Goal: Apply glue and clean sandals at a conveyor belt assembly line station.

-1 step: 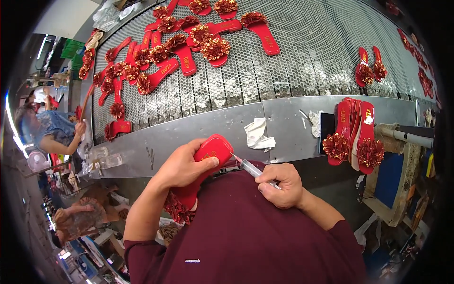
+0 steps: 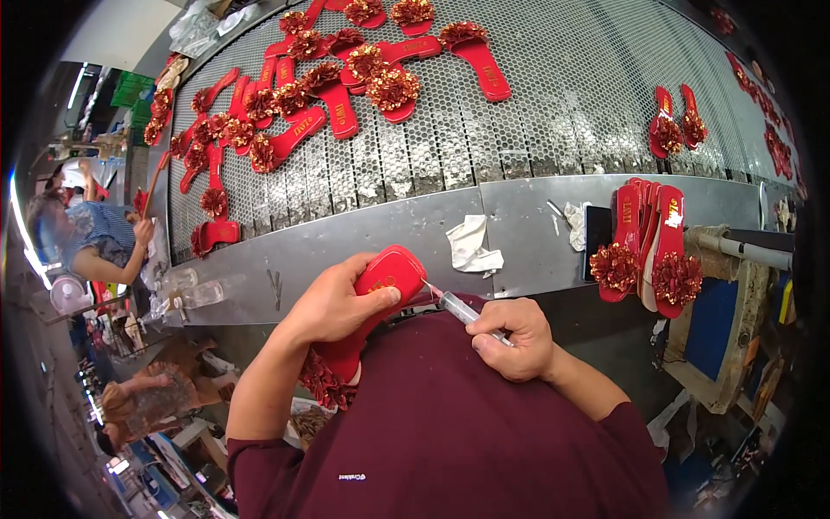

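Observation:
My left hand (image 2: pixel 333 298) is closed around a red slipper (image 2: pixel 391 266), its heel end tilted up in front of my body. The thumb presses on the insole, and the slipper's dark red flower trim (image 2: pixel 324 385) hangs below my wrist. Between the thumb and fingers of my right hand (image 2: pixel 519 339) is a clear syringe (image 2: pixel 461 310), pointed up and left. Its thin tip meets or nearly meets the right edge of the slipper's heel; I cannot tell if they touch. My fingers partly hide the rear of the syringe.
Red slippers with gold-red flowers (image 2: pixel 393 89) lie across the perforated conveyor (image 2: pixel 553 95). A slipper stack (image 2: pixel 654 246) rests on the metal ledge (image 2: pixel 389 233) at right. A crumpled white cloth (image 2: pixel 471 244), tweezers (image 2: pixel 274 290) and clear bottles (image 2: pixel 203 292) are nearby. A co-worker (image 2: pixel 99 238) sits at left.
My hands, the slipper and the syringe stay in place. At left, the co-worker's hand and the item in it have shifted slightly.

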Demonstrator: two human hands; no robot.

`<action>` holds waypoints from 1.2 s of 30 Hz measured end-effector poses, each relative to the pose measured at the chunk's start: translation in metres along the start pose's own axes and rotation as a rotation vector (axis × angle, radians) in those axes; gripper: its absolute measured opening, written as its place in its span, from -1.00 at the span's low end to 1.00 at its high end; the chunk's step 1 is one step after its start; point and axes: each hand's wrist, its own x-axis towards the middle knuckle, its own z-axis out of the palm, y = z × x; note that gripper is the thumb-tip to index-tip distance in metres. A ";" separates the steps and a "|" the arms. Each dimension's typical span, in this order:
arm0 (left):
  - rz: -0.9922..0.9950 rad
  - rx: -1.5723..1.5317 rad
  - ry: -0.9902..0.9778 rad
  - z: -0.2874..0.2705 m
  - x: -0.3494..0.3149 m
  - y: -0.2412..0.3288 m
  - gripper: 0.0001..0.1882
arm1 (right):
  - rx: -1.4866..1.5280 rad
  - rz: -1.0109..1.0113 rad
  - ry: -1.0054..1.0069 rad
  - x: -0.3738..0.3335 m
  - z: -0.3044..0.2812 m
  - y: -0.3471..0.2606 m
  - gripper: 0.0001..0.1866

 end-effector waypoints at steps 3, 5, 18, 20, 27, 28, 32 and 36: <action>0.005 0.011 -0.003 0.002 0.003 0.003 -0.50 | -0.003 -0.004 0.002 -0.001 -0.003 -0.001 -0.89; 0.008 0.012 -0.001 0.004 0.005 0.000 -0.51 | -0.005 -0.006 0.005 -0.002 -0.005 -0.001 -0.89; -0.025 -0.026 -0.033 0.012 0.012 0.007 -0.47 | 0.002 -0.001 0.025 -0.008 -0.016 0.001 -0.88; 0.015 -0.028 -0.032 0.015 0.012 0.008 -0.47 | 0.007 -0.002 0.038 -0.009 -0.018 0.001 -0.88; 0.069 0.017 -0.042 0.020 0.015 0.011 -0.46 | 0.020 0.009 0.051 -0.009 -0.023 0.002 -0.88; 0.064 0.028 -0.041 0.020 0.015 0.011 -0.46 | 0.020 0.015 0.050 -0.008 -0.024 0.002 -0.88; 0.075 0.045 -0.042 0.024 0.017 0.015 -0.46 | 0.026 0.017 0.055 -0.012 -0.028 0.002 -0.87; 0.083 0.029 -0.030 0.026 0.021 0.012 -0.46 | 0.029 0.014 0.045 -0.013 -0.032 0.002 -0.87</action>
